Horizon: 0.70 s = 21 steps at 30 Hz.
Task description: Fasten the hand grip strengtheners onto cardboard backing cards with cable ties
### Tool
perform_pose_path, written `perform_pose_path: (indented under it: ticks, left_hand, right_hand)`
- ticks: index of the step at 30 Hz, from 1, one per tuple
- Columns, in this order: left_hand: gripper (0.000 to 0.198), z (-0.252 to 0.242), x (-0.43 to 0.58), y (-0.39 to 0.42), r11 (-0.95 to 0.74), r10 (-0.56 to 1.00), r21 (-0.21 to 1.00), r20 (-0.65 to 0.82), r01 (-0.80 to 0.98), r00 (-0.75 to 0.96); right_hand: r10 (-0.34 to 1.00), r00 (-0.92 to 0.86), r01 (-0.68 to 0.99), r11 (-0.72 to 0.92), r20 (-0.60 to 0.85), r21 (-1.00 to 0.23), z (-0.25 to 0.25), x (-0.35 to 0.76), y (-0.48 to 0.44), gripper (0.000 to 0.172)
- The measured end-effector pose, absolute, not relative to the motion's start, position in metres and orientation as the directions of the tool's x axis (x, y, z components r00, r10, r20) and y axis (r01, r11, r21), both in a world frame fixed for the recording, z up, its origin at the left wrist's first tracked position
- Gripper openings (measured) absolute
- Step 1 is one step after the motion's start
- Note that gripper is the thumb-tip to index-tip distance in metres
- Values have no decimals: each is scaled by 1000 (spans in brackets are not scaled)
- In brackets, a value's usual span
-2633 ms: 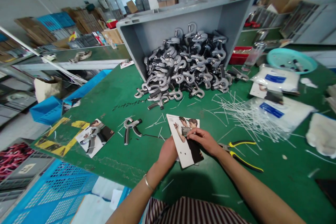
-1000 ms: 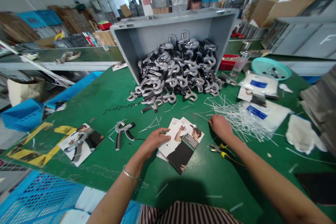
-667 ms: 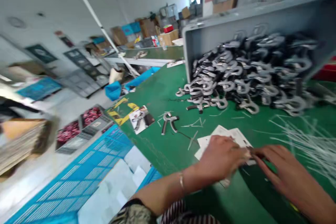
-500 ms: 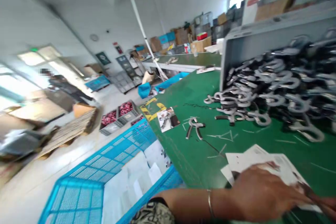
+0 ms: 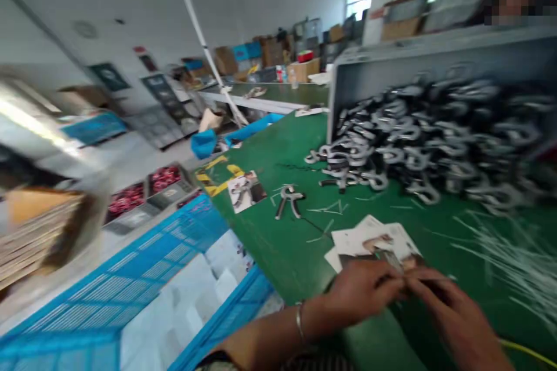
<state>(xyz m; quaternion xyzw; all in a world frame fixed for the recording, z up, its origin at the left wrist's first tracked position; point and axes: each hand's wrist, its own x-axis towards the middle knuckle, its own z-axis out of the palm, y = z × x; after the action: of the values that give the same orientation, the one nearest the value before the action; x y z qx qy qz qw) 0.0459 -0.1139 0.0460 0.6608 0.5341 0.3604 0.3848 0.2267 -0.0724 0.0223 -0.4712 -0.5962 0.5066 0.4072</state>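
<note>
My left hand [image 5: 365,290], with a bracelet on its wrist, reaches over the green table from below. Its fingers are closed and meet those of my right hand [image 5: 452,313], also closed in a pinch. Whatever sits between the fingertips is small and blurred, so I cannot make it out. Just beyond the fingers lie overlapping white printed cards [image 5: 357,239], partly covered by the hands. A single grey and black plier-like clamp [image 5: 289,202] rests farther left on the table, near another printed card [image 5: 246,191].
A grey bin [image 5: 348,75] lies at the back right, with a heap of clamps [image 5: 404,139] spilling out. Thin clear strips [image 5: 517,266] are strewn at right. A blue crate [image 5: 143,284] holding white cards stands left of the table [image 5: 270,243]. A person is at the upper right.
My left hand has drawn back toward me, and my right hand has come fully into view, meeting it. The view has swung right, showing the strips and a person at the upper right.
</note>
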Motion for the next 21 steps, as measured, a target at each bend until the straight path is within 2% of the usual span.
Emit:
perform_pose_path:
  ticks: [2,3,5,7,9,11,14,18,21]
  left_hand:
    - [22,37,32,-117,-137,971,901,41,411,234]
    - [20,31,20,-117,-115,981,904,37,411,192]
    - [20,17,-7,-115,20,997,931,11,364,-82]
    - [21,5,-34,-110,184,943,964,-118,193,-312]
    - [23,-2,-50,-100,315,896,948,-312,-45,-316]
    - [27,-6,-54,-85,379,880,911,-409,-162,-241]
    - [29,-11,-38,-62,352,901,921,-382,-169,-204]
    - [33,-13,-10,-42,244,937,952,-281,-185,-209]
    - [37,-7,5,-39,177,965,959,-213,-220,-156]
  right_hand:
    - [983,-169,169,-41,-69,-985,17,240,-73,28]
    - [989,-121,119,-72,-87,-990,14,245,-70,28]
    - [995,-30,-40,-96,-95,-995,7,250,-60,27]
    - [995,-13,-158,-98,-98,-982,-2,247,-46,26]
    - [992,-36,-259,-127,-122,-957,-13,235,-31,27]
    - [987,-11,-370,-150,-157,-917,-27,217,-20,31]
    - [981,70,-481,-127,-182,-868,-46,198,-14,35]
    - [982,100,-490,-94,-163,-867,-49,202,-17,33]
    - [982,133,-450,-58,-132,-891,-27,216,-20,30]
